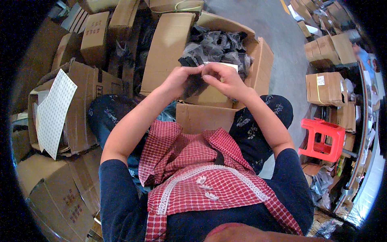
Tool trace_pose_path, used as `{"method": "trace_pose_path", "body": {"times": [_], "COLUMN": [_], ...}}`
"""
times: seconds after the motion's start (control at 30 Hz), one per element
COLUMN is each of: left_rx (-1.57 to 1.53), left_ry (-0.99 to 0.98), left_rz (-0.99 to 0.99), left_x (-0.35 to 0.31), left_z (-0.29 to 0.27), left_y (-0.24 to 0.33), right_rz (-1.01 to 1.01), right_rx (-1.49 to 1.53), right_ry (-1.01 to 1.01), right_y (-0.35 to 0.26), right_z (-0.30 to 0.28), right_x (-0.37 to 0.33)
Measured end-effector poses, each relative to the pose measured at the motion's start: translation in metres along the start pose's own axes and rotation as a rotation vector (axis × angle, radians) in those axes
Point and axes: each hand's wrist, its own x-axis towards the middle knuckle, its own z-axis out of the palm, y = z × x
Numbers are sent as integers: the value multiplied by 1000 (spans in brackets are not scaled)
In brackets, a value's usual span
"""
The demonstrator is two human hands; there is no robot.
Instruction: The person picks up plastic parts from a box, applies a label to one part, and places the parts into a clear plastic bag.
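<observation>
My left hand (179, 79) and my right hand (227, 81) meet over an open cardboard box (263, 60) in front of me. Both have their fingers pinched together. From between them hangs a dark piece in thin clear plastic (195, 87), blurred, so what is inside cannot be made out. The fingertips hide its upper edge. Beyond my hands the box is heaped with clear plastic bags (217, 45) that hold black items. A pale sheet or label (232, 66) shows just behind my right hand.
Cardboard cartons (95, 38) crowd the left side. A dotted white sheet (57, 113) leans on an open carton there. To the right stand a red plastic stool (322, 139), a strapped carton (325, 88) and a shelf rail (365, 133). Grey floor (278, 24) runs beyond the box.
</observation>
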Motion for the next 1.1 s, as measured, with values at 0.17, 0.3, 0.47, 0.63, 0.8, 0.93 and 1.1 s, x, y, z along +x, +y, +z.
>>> {"method": "trace_pose_path", "body": {"times": [0.17, 0.3, 0.47, 0.63, 0.8, 0.93, 1.1], "left_rx": [15, -50, -74, -98, -155, -132, -133], "left_ry": [26, -12, -12, 42, 32, 52, 100], "left_rz": [28, -14, 5, 41, 117, 148, 186], "left_x": [1, 7, 11, 3, 9, 11, 9], "left_z": [3, -1, -6, 0, -3, -7, -5], "left_y": [-3, -5, -8, 0, 0, -2, -3], "right_rz": [32, 63, 23, -39, -75, -2, -27], "right_rx": [-125, -228, -269, -576, -625, -646, -581], "right_ry": [-48, -62, -30, -25, 86, 49, 57], "right_y": [4, 6, 7, -8, -9, -15, -18], "right_z": [6, 8, 12, 8, 14, 17, 15], "right_x": [1, 0, -1, -7, -8, -7, -10]}}
